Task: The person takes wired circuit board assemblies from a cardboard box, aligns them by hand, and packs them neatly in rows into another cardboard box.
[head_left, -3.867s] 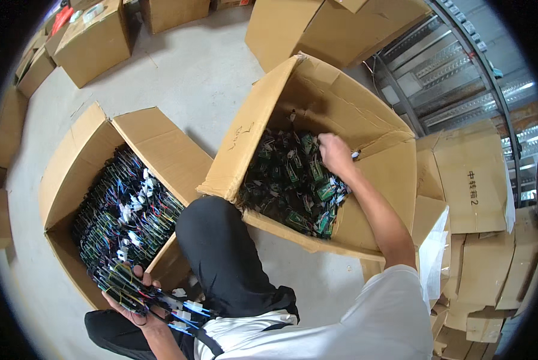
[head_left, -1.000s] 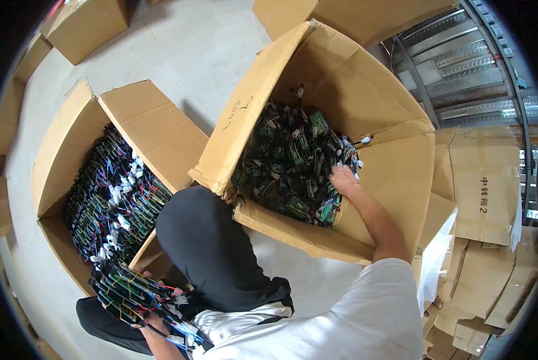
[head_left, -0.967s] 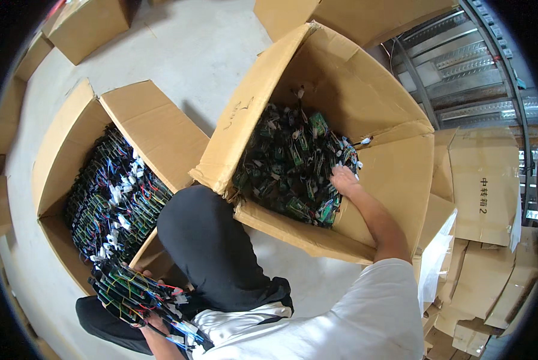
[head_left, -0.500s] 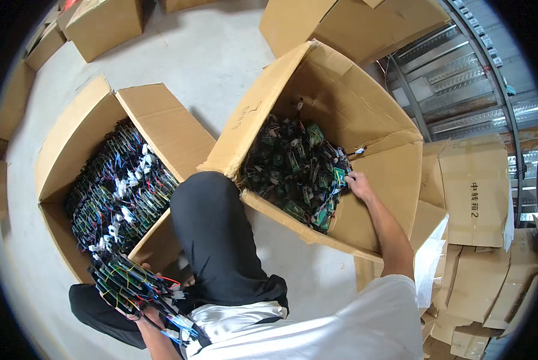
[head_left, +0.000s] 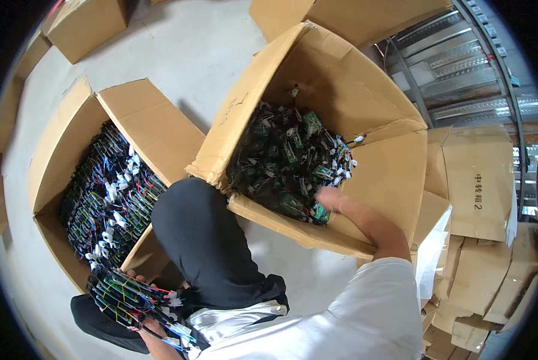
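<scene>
My left hand [head_left: 151, 327] is closed around a thick stack of green circuit boards with wires [head_left: 128, 294], held low at the left over my lap. Red, yellow and blue leads and white plugs trail from the stack's right side. On the right, my right hand [head_left: 330, 198] reaches into a tall open carton [head_left: 384, 174]. It is just above a loose heap of wired circuit boards [head_left: 284, 157]. Motion blurs its fingers, so whether they grip a board cannot be made out.
Left of my knee, an open carton [head_left: 53, 159] holds tightly packed rows of wired circuit boards [head_left: 95, 201]. Another carton [head_left: 347, 21] stands beyond the right one. Stacked and flattened cartons [head_left: 479, 180] line the right side, below a metal rack [head_left: 455, 90].
My right hand has moved left and nearer to me inside the carton, away from a green board by its fingertips. The left hand keeps its stack. The view has shifted slightly.
</scene>
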